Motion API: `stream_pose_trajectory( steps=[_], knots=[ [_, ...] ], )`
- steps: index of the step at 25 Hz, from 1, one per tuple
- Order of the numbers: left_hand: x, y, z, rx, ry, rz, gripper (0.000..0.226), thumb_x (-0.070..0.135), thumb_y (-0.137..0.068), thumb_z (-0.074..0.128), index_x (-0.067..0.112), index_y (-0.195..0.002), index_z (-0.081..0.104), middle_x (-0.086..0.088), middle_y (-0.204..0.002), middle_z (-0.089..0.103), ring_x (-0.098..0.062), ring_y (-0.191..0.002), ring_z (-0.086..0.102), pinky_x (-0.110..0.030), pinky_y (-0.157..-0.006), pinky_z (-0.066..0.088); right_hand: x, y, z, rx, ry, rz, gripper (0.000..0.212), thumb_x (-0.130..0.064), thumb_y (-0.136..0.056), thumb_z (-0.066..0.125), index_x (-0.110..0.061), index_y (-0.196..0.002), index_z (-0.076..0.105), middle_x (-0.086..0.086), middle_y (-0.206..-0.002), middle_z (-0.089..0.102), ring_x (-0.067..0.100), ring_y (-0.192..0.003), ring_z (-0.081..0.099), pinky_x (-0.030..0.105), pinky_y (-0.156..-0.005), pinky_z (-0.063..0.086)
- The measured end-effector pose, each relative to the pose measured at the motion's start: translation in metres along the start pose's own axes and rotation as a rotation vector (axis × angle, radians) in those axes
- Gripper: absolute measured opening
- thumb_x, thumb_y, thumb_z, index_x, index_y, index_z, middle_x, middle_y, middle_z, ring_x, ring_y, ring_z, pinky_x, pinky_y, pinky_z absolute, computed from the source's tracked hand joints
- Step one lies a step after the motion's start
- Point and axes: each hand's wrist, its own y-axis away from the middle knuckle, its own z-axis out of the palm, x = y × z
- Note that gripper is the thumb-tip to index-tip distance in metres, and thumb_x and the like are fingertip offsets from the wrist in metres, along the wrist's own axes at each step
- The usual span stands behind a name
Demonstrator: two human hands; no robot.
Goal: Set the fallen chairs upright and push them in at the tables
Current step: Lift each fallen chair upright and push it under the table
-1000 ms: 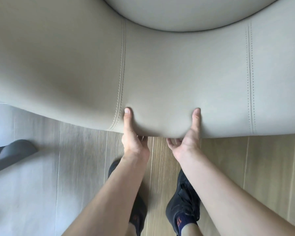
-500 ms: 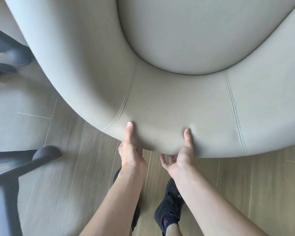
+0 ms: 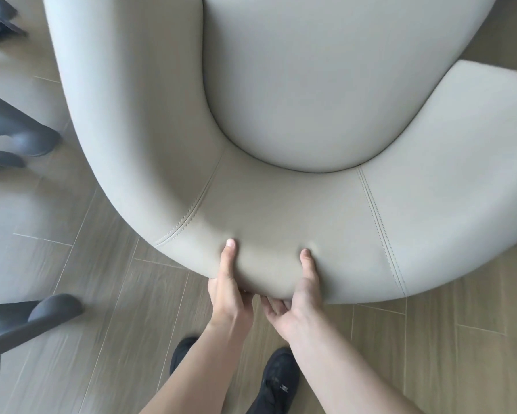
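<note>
With both hands, left hand [image 3: 229, 289] and right hand [image 3: 300, 300], gripping the chair [image 3: 281, 130] by its curved backrest rim, the step looks like pushing it in, which calls for a straight, steady shove.

Left hand [image 3: 230, 294] and right hand [image 3: 296, 300] grip the chair [image 3: 281, 204] back's rim — thumbs on top.

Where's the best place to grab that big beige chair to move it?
Take the chair by the top rim of its curved backrest, from behind, as the left hand and right hand do now. The padded rim gives thumbs above and fingers beneath a firm grip; elsewhere the rounded shell looks too broad to grasp.
</note>
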Motion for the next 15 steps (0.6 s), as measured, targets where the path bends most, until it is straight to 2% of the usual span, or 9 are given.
stream_pose_trajectory(
  steps=[3,5,6,8,9,10,12,13,15],
  knots=[
    [0.009,0.004,0.012,0.018,-0.031,0.012,0.070,0.052,-0.062,0.087,0.020,-0.122,0.068,0.001,-0.113,0.077,-0.018,-0.102,0.075,-0.040,-0.087,0.059,-0.012,0.016,-0.011,-0.067,0.253,0.000,0.055,-0.067,-0.083,0.063,-0.018,-0.110,0.062,0.012,-0.107,0.073,0.025,-0.088,0.073,0.039,-0.076,0.057],
    [0.015,0.009,0.018,0.062,-0.038,-0.027,0.067,0.051,-0.066,0.087,0.020,-0.122,0.068,-0.001,-0.112,0.078,-0.023,-0.099,0.076,-0.041,-0.087,0.060,-0.013,0.041,-0.016,-0.133,0.796,-0.129,0.037,-0.059,-0.089,0.058,-0.022,-0.094,0.060,0.008,-0.090,0.072,0.020,-0.069,0.073,0.034,-0.063,0.057],
    [0.021,0.014,0.023,0.070,-0.041,-0.056,0.071,0.053,-0.064,0.088,0.019,-0.123,0.068,-0.003,-0.113,0.077,-0.026,-0.100,0.075,-0.044,-0.091,0.059,-0.011,0.050,-0.019,-0.135,1.127,-0.380,0.025,-0.049,-0.087,0.060,-0.024,-0.087,0.059,0.001,-0.081,0.069,0.018,-0.063,0.069,0.031,-0.057,0.053],
    [0.036,0.023,0.034,0.060,-0.049,-0.070,0.082,0.056,-0.056,0.089,0.017,-0.124,0.068,-0.006,-0.115,0.076,-0.030,-0.102,0.074,-0.048,-0.094,0.058,-0.007,0.057,-0.023,-0.027,1.584,-1.229,0.018,-0.028,-0.076,0.066,-0.024,-0.087,0.052,-0.004,-0.082,0.060,0.022,-0.071,0.060,0.033,-0.057,0.045],
    [0.044,0.027,0.039,0.054,-0.051,-0.059,0.084,0.056,-0.055,0.089,0.016,-0.126,0.066,-0.006,-0.117,0.076,-0.029,-0.102,0.074,-0.047,-0.093,0.058,-0.009,0.060,-0.021,0.005,1.666,-1.497,0.034,-0.022,-0.068,0.072,-0.023,-0.097,0.054,0.000,-0.095,0.059,0.025,-0.083,0.060,0.036,-0.067,0.047],
    [0.052,0.031,0.045,0.053,-0.064,-0.045,0.083,0.056,-0.057,0.089,0.017,-0.126,0.065,-0.005,-0.117,0.075,-0.027,-0.102,0.074,-0.045,-0.090,0.059,-0.014,0.061,-0.016,0.055,1.724,-1.636,0.057,-0.021,-0.063,0.078,-0.021,-0.114,0.053,0.006,-0.114,0.057,0.028,-0.101,0.059,0.044,-0.085,0.049],
    [0.064,0.039,0.052,0.079,-0.094,-0.024,0.078,0.054,-0.063,0.087,0.017,-0.127,0.061,-0.004,-0.117,0.074,-0.024,-0.100,0.074,-0.041,-0.084,0.060,-0.029,0.061,-0.011,0.137,1.963,-1.551,0.103,-0.031,-0.065,0.084,-0.022,-0.150,0.026,0.016,-0.152,0.032,0.034,-0.140,0.036,0.061,-0.118,0.017],
    [0.070,0.045,0.054,0.088,-0.101,-0.014,0.078,0.054,-0.065,0.086,0.016,-0.128,0.060,-0.004,-0.118,0.072,-0.024,-0.100,0.072,-0.042,-0.085,0.060,-0.037,0.062,-0.009,0.142,2.043,-1.519,0.114,-0.035,-0.069,0.083,-0.024,-0.156,0.011,0.017,-0.160,0.019,0.034,-0.149,0.022,0.064,-0.120,0.002],
    [0.078,0.056,0.055,0.093,-0.108,-0.006,0.078,0.054,-0.066,0.085,0.016,-0.129,0.058,-0.004,-0.121,0.071,-0.024,-0.103,0.071,-0.043,-0.087,0.059,-0.049,0.063,-0.011,0.171,2.100,-1.530,0.121,-0.037,-0.068,0.086,-0.023,-0.158,0.007,0.020,-0.162,0.020,0.036,-0.152,0.019,0.067,-0.119,0.001]
  ],
)
